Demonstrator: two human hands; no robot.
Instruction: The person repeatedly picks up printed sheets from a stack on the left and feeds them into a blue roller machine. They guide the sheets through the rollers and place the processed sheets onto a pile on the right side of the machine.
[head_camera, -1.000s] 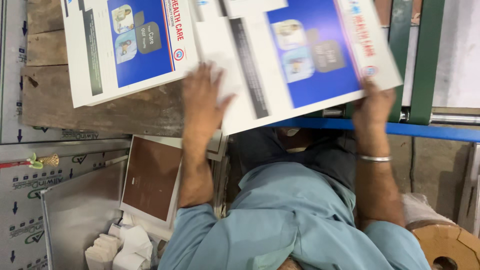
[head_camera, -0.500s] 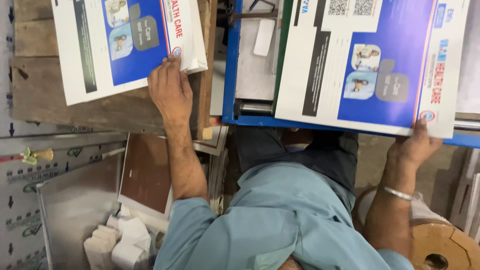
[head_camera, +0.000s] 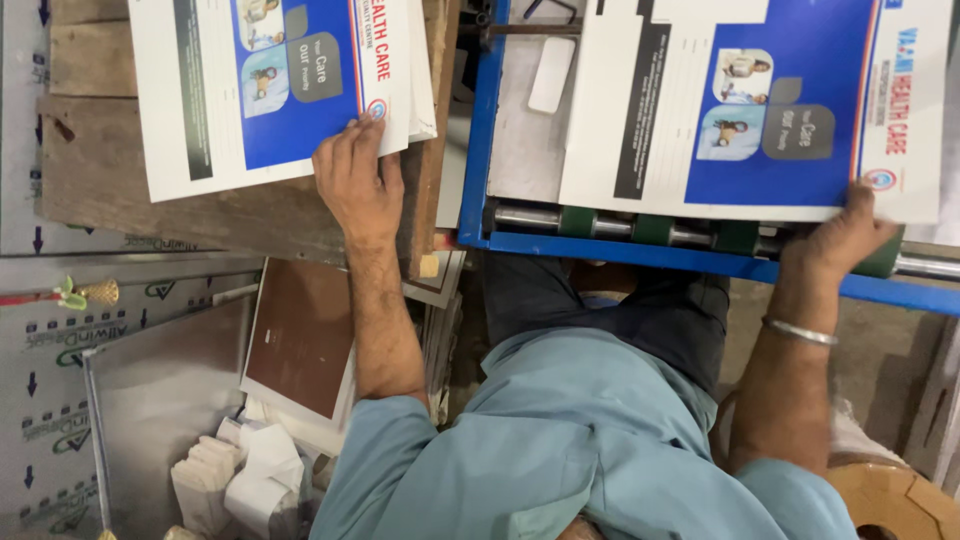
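A: Left hand (head_camera: 357, 185), what's it on?

B: Yours lies flat, fingers spread, pressing the lower corner of the printed stack (head_camera: 270, 90), white sheets with a blue panel and small photos. That stack sits on the wooden board (head_camera: 190, 215), its near edge overhanging nothing; wood shows bare below it. Not a pinch, a palm-down hold on the top sheet.

A: And the right?

B: Your right hand (head_camera: 835, 240) grips the lower right corner of a separate printed sheet (head_camera: 760, 110), same blue-and-white design. Thumb on top, the other fingers hidden under the edge. A metal bangle (head_camera: 798, 331) rings that wrist.

A: Where does that sheet lie?

B: Over the bed of the blue-framed machine (head_camera: 480, 130). Its lower edge rests just above the roller bar (head_camera: 640, 228) with its green sleeves. To the left of the sheet the grey metal bed shows bare, with a small white oblong piece (head_camera: 551, 74) on it.

A: The two lots of paper, touching?

B: Well apart. The board's right edge and the blue frame stand between them.

A: Around you?

B: Below the board, a brown flat panel (head_camera: 305, 335) with a white edge, tilted; beside it a grey metal sheet (head_camera: 150, 400); crumpled white paper scraps (head_camera: 240, 475) at the bottom left. Your light blue shirt (head_camera: 560, 440) fills the lower middle.
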